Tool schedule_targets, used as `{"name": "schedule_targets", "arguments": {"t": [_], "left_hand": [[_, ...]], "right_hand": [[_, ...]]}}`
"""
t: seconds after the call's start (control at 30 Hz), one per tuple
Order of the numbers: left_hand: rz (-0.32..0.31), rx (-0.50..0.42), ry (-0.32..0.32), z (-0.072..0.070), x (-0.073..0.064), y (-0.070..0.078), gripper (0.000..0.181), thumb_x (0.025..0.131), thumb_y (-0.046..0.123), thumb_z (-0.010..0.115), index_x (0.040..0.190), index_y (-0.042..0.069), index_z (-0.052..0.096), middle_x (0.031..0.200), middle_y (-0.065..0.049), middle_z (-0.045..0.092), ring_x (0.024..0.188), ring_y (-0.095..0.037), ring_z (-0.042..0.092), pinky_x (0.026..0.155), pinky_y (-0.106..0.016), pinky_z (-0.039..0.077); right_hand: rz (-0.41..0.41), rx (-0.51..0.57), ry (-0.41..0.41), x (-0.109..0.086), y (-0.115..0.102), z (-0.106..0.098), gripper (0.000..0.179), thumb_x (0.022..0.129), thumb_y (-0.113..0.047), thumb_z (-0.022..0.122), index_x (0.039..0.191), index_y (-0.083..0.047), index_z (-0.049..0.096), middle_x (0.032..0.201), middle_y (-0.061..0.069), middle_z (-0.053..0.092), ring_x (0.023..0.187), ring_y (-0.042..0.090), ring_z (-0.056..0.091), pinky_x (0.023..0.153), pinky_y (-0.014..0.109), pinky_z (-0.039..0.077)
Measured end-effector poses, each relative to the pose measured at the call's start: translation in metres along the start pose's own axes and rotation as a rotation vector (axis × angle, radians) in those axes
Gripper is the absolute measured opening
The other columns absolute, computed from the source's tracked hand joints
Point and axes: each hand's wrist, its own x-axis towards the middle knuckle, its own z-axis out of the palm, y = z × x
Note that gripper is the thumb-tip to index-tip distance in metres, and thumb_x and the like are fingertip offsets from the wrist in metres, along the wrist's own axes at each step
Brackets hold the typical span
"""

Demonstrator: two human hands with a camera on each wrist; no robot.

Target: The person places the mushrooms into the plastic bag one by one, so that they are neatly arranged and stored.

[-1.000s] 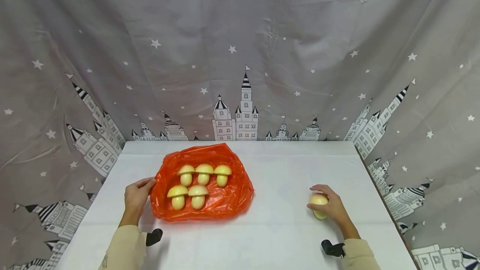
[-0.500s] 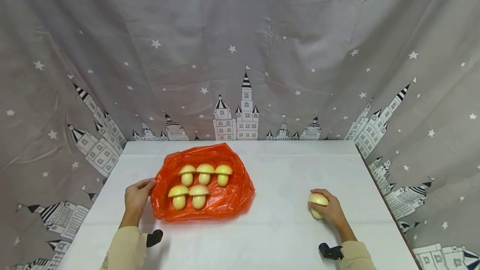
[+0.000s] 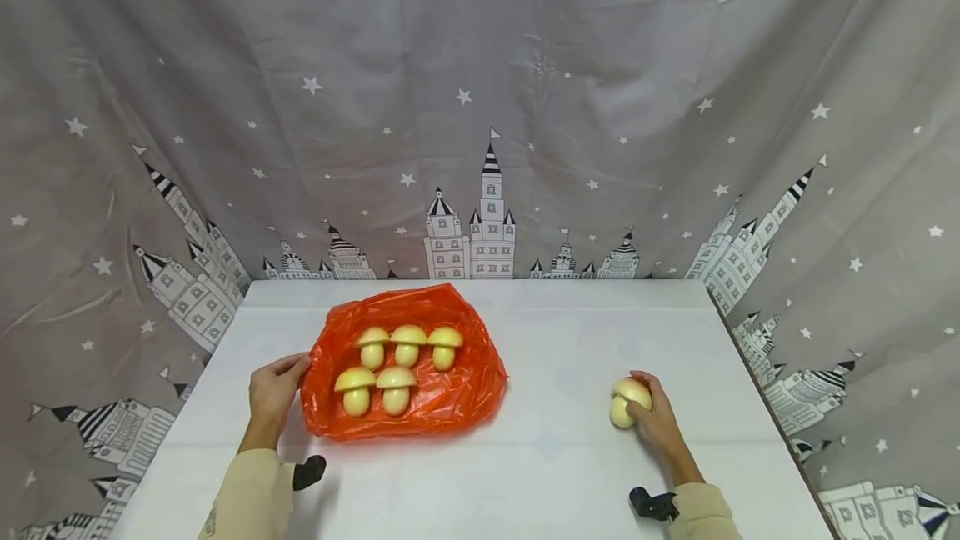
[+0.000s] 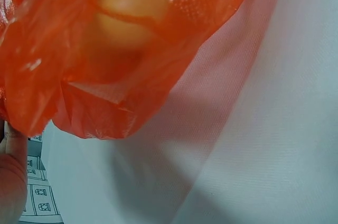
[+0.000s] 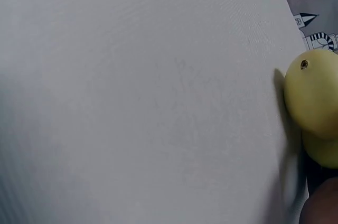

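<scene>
A red plastic bag (image 3: 480,390) lies spread open on the left of the table, with several yellow mushrooms (image 3: 395,394) in two rows on it. My left hand (image 3: 273,394) pinches the bag's left edge. In the left wrist view the thin red film hides most of that grip, and one mushroom shows blurred through it. Over on the right, my right hand (image 3: 656,417) holds another pale yellow mushroom (image 3: 628,394) by its side, thumb in front. Only part of this mushroom shows at the right edge of the right wrist view, its rounded stem end turned to the camera.
A white cloth covers the table (image 3: 555,473). Behind it and on both sides hangs a grey curtain (image 3: 570,148) printed with castles and stars. Each sleeve end carries a small black wrist camera (image 3: 652,504).
My right hand has closed further on its mushroom and shifted it slightly left and up, turning the cap. The left hand and the bag have stayed in place.
</scene>
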Motion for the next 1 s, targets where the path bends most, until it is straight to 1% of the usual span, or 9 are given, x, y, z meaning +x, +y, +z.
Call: {"name": "schedule_targets", "arguments": {"t": [0.1,0.27,0.4,0.57,0.67,0.8,0.83,0.93,1.0], "left_hand": [[0.008,-0.005,-0.010,0.000,-0.001,0.001,0.050,0.100,0.031,0.051,0.135,-0.004,0.050,0.137,-0.026,0.049,0.124,-0.038,0.047,0.106,-0.047,0.038],[-0.006,-0.008,-0.003,0.002,0.000,0.001,0.048,0.100,0.031,0.051,0.136,-0.001,0.051,0.137,-0.024,0.050,0.123,-0.037,0.049,0.106,-0.045,0.039],[-0.003,-0.008,0.004,0.004,0.000,0.000,0.047,0.100,0.031,0.051,0.136,-0.001,0.052,0.137,-0.023,0.050,0.123,-0.037,0.049,0.106,-0.044,0.039],[0.017,0.001,0.016,0.004,0.001,-0.004,0.048,0.101,0.031,0.049,0.136,-0.002,0.050,0.137,-0.025,0.049,0.123,-0.037,0.048,0.106,-0.046,0.038],[0.016,0.000,0.026,0.004,0.001,-0.004,0.048,0.101,0.031,0.049,0.137,-0.001,0.050,0.137,-0.024,0.049,0.123,-0.036,0.048,0.106,-0.045,0.038],[0.018,-0.001,0.020,0.003,0.001,-0.003,0.048,0.101,0.031,0.049,0.137,-0.002,0.051,0.137,-0.025,0.049,0.122,-0.036,0.048,0.106,-0.046,0.038],[0.019,-0.002,0.018,0.003,0.002,-0.003,0.048,0.101,0.031,0.050,0.136,-0.002,0.051,0.137,-0.025,0.049,0.122,-0.036,0.048,0.106,-0.046,0.038],[0.031,0.000,0.030,0.002,0.010,-0.008,0.049,0.098,0.034,0.054,0.133,-0.001,0.055,0.132,-0.023,0.054,0.116,-0.034,0.052,0.102,-0.044,0.044],[0.021,-0.005,0.052,0.003,0.022,-0.018,0.048,0.096,0.037,0.057,0.131,0.003,0.059,0.129,-0.019,0.057,0.112,-0.029,0.055,0.096,-0.035,0.050]], "right_hand": [[-0.003,0.066,0.031,0.000,0.004,0.003,0.054,0.078,0.015,0.056,0.129,0.015,0.038,0.122,0.031,0.050,0.097,-0.007,0.045,0.082,0.007,0.036],[-0.006,0.079,0.045,-0.001,0.006,0.005,0.048,0.084,0.009,0.062,0.129,0.014,0.045,0.123,0.032,0.052,0.099,-0.012,0.046,0.085,0.004,0.036],[-0.013,0.140,0.046,-0.002,0.007,0.007,0.049,0.086,0.007,0.065,0.131,0.014,0.046,0.127,0.034,0.050,0.102,-0.012,0.048,0.087,0.004,0.038],[0.028,0.176,0.074,-0.002,0.007,0.012,0.054,0.085,0.004,0.068,0.133,0.013,0.044,0.130,0.032,0.049,0.102,-0.011,0.049,0.089,0.003,0.039],[0.045,0.154,0.102,-0.001,0.005,0.015,0.053,0.084,0.003,0.070,0.131,0.013,0.046,0.128,0.030,0.051,0.101,-0.010,0.049,0.090,0.004,0.038],[0.063,0.095,0.124,0.000,0.001,0.021,0.052,0.084,-0.003,0.073,0.129,0.009,0.050,0.128,0.026,0.055,0.102,-0.007,0.049,0.090,0.004,0.036],[0.073,0.094,0.126,0.000,-0.001,0.023,0.051,0.084,-0.003,0.073,0.129,0.009,0.051,0.128,0.025,0.055,0.101,-0.006,0.049,0.090,0.004,0.036],[0.084,0.115,0.114,0.002,-0.002,0.027,0.053,0.083,-0.002,0.074,0.129,0.010,0.051,0.129,0.027,0.054,0.101,-0.008,0.050,0.089,0.005,0.039],[0.088,0.152,0.108,0.003,-0.003,0.030,0.052,0.082,0.001,0.073,0.129,0.011,0.051,0.130,0.028,0.053,0.100,-0.010,0.052,0.087,0.006,0.043]]}}
